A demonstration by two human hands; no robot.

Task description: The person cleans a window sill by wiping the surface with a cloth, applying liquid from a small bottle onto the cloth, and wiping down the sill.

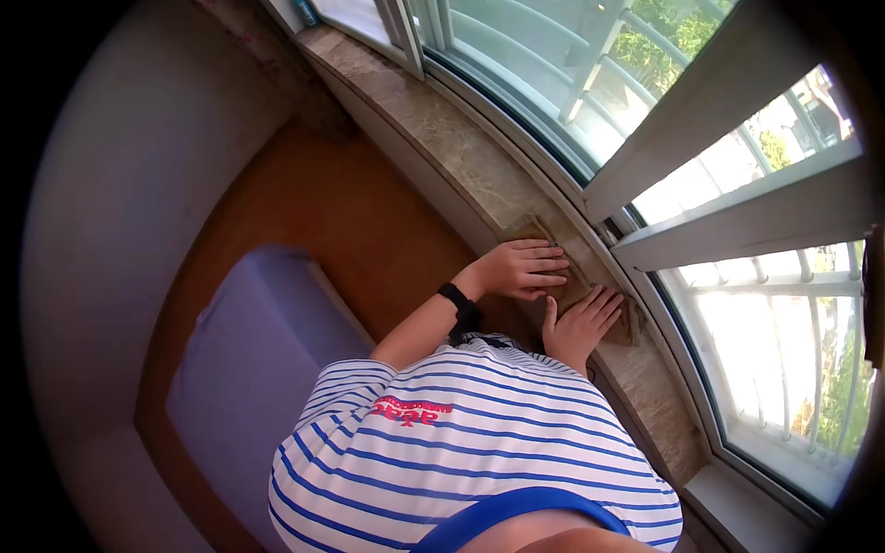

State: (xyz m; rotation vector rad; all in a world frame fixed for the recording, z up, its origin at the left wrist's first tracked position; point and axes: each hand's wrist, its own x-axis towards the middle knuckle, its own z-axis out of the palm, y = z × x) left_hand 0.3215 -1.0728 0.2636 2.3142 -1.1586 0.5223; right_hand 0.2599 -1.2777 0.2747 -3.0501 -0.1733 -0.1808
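A brown, flat piece that looks like a folded cloth (527,229) lies on the marble window sill (461,152). My left hand (524,269), with a black band on its wrist, rests palm down on one end of it, fingers stretched out. On the other end lies my right hand (583,326), also flat, thumb held apart from the fingers. Both hands press on top of the brown piece without being wrapped round it. Much of its middle is hidden under them.
A sliding window (553,83) with white frames and outside bars runs along the sill. Behind my left arm stands a bed or bench under a lavender cover (267,341). The floor (323,203) is orange-brown. A blue item (306,12) stands at the sill's far end.
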